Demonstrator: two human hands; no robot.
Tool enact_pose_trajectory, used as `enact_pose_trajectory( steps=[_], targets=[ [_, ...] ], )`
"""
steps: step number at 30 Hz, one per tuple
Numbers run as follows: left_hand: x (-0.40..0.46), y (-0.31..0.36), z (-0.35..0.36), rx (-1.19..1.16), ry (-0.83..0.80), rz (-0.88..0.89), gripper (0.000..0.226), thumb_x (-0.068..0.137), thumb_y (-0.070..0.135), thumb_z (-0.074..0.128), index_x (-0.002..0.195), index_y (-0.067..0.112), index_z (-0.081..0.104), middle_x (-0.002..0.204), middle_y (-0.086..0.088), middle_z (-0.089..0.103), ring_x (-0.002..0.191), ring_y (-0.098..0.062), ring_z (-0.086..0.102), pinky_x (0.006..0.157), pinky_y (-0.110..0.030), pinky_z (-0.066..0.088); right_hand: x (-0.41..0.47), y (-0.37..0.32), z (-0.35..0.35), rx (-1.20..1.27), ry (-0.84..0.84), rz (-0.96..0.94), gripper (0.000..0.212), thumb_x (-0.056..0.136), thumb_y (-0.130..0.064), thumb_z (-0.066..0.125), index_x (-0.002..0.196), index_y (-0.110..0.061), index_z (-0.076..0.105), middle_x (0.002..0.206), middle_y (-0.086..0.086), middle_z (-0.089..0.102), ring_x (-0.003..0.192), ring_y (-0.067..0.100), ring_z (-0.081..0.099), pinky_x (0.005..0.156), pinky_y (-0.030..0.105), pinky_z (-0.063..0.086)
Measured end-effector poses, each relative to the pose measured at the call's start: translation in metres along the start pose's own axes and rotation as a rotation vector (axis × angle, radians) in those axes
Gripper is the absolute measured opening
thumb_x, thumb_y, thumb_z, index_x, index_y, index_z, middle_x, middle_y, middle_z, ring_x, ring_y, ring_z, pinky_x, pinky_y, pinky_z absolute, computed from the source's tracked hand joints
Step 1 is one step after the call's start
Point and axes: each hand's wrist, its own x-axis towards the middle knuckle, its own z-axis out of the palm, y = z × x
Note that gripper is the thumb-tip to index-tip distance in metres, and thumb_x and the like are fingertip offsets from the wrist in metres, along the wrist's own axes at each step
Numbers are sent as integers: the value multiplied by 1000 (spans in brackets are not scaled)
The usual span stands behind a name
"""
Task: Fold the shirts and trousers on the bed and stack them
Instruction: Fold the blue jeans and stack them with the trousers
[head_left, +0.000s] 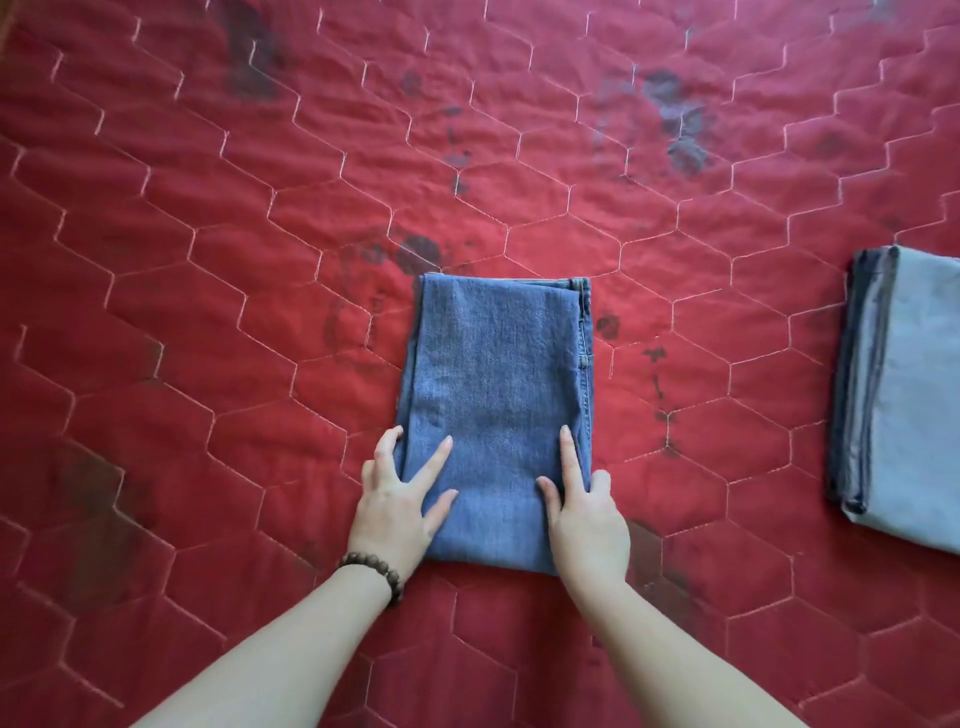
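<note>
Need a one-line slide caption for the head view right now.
Both hands, left hand and right hand, grip the near end of folded jeans on a red quilt; folded stack waits right.

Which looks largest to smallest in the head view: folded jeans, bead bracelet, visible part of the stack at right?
1. Folded jeans, largest.
2. Stack of folded clothes, smaller as seen, but the frame edge cuts it off, so its real size is unsure.
3. Bead bracelet on the left wrist, smallest.
</note>
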Motion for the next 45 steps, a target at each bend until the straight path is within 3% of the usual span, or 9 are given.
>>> enact_pose_trajectory(
  steps=[4, 7, 9, 12, 15, 22, 31, 40, 45],
  targets=[
    [7, 1, -5, -16, -8, -28, 65, 82, 40, 71, 140, 42, 42, 155, -17, 9, 123, -34, 33, 109, -39, 32, 6, -6, -7, 23, 120, -41, 72, 90, -56, 50, 148, -44, 10, 121, 13, 43, 93, 34, 51, 79, 41, 47],
    [38, 8, -10, -69, -44, -96, 71, 83, 41, 68, 144, 46, 32, 143, -16, 20, 112, -37, 49, 104, -33, 37, 26, -11, -18, 85, 70, -80, 80, 84, -62, 54, 146, -54, 5, 131, 11, 33, 102, 33, 49, 84, 41, 49],
    [57, 8, -16, -74, -117, -148, 75, 84, 44, 65, 144, 54, 22, 129, -11, 30, 90, -33, 59, 95, -30, 43, 38, -12, -24, 143, -14, -101, 84, 82, -61, 59, 142, -60, 0, 128, 7, 31, 95, 32, 55, 83, 39, 50],
    [66, 4, -26, -69, -207, -117, 78, 83, 50, 63, 140, 63, 12, 106, -2, 38, 71, -17, 49, 81, -24, 38, 44, -12, -27, 299, -102, -80, 87, 82, -52, 65, 137, -67, 0, 117, 1, 32, 84, 26, 57, 84, 35, 48],
    [59, 6, -34, -81, -258, -74, 71, 84, 49, 63, 138, 65, 20, 103, -1, 42, 83, -18, 52, 81, -21, 35, 40, -10, -29, 365, -157, -76, 78, 88, -39, 64, 142, -60, 12, 114, 0, 38, 95, 26, 56, 92, 34, 43],
    [25, 41, -44, -90, -183, 9, 63, 87, 38, 64, 145, 36, 39, 128, -4, 44, 109, -28, 58, 95, -30, 43, 10, 10, -60, 334, -143, -152, 60, 96, -21, 51, 149, -37, 26, 149, -4, 33, 124, 24, 47, 99, 33, 41],
    [10, 224, -17, -97, -94, 184, 62, 86, 36, 65, 143, 36, 41, 139, -8, 40, 107, -31, 60, 94, -36, 48, 7, 140, -170, 308, 106, -119, 60, 96, -21, 49, 148, -41, 26, 154, -5, 28, 123, 26, 50, 93, 36, 45],
    [18, 442, 101, -172, -38, 258, 60, 89, 36, 61, 144, 41, 37, 146, -8, 37, 116, -30, 56, 98, -38, 46, 80, 352, -276, 256, 195, -112, 60, 97, -21, 48, 149, -40, 24, 151, 4, 32, 121, 32, 50, 95, 40, 45],
    [37, 501, 149, -136, -45, 268, 60, 90, 37, 59, 144, 43, 34, 150, -5, 34, 122, -27, 53, 97, -36, 46, 120, 417, -291, 258, 162, -108, 61, 97, -21, 47, 149, -40, 22, 156, 3, 26, 127, 32, 47, 96, 44, 45]
  ],
)
